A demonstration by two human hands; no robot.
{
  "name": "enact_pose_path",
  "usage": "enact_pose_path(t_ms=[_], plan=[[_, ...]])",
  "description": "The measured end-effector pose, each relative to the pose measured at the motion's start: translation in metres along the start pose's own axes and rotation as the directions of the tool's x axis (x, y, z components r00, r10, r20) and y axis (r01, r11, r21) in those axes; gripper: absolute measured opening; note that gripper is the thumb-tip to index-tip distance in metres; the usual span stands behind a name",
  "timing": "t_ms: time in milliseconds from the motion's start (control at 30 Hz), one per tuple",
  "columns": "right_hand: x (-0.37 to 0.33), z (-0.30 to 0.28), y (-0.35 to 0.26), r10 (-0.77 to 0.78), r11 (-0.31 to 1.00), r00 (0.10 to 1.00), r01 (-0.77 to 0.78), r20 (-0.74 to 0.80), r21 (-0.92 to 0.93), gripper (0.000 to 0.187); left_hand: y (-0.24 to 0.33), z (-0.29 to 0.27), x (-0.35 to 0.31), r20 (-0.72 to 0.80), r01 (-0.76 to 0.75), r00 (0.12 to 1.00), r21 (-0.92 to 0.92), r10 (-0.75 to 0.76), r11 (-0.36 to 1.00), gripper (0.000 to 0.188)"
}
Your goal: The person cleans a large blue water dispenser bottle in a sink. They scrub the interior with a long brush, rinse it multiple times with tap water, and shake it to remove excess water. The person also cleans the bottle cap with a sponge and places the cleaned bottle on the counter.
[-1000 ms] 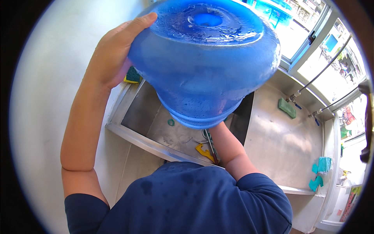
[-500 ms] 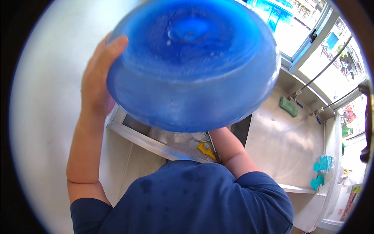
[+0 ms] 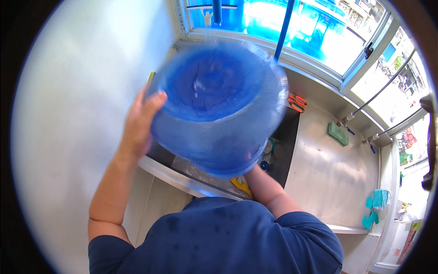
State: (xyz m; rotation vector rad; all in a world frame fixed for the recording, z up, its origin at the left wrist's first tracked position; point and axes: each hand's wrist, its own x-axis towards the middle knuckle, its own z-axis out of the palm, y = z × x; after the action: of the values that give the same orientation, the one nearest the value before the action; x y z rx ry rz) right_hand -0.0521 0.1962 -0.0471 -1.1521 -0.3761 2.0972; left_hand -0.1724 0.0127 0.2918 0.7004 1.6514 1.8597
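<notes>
Head camera view: I see a big, round, see-through blue plastic bottle [image 3: 214,141] held over a shiny grey metal sink [image 3: 182,179], tipped with its bottom facing up. The left hand [image 3: 139,122] hugs its side, thumb by the bottom's edge. The bare right arm [image 3: 268,188] goes behind it, so I cannot tell how the right hand is. A green block-shaped pad [image 3: 338,134] lies on the flat metal counter [image 3: 328,182] to the right
</notes>
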Motion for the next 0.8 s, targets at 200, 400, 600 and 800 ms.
enact_pose_path(t_ms=[200, 400, 600, 800], plan=[[0.01, 0.002, 0.004, 0.006, 0.999, 1.0, -0.005, -0.013, 0.032, 0.04, -0.002, -0.008, 0.002, 0.068, -0.093, 0.993, -0.011, 0.093, 0.996, 0.075], [0.014, 0.006, 0.009, -0.002, 0.999, 1.0, 0.003, -0.01, 0.036, 0.04, -0.007, -0.011, 0.002, 0.11, -0.081, 0.991, 0.008, 0.08, 0.997, 0.072], [0.005, -0.011, 0.02, 0.004, 0.998, 0.998, -0.001, -0.056, 0.067, 0.04, -0.018, 0.003, -0.001, -0.057, 0.012, 0.998, 0.098, -0.007, 0.995, 0.073], [0.027, 0.001, 0.004, -0.022, 0.997, 0.999, 0.025, -0.042, 0.07, 0.04, -0.012, -0.022, -0.006, 0.1, -0.118, 0.988, 0.002, 0.117, 0.993, 0.069]])
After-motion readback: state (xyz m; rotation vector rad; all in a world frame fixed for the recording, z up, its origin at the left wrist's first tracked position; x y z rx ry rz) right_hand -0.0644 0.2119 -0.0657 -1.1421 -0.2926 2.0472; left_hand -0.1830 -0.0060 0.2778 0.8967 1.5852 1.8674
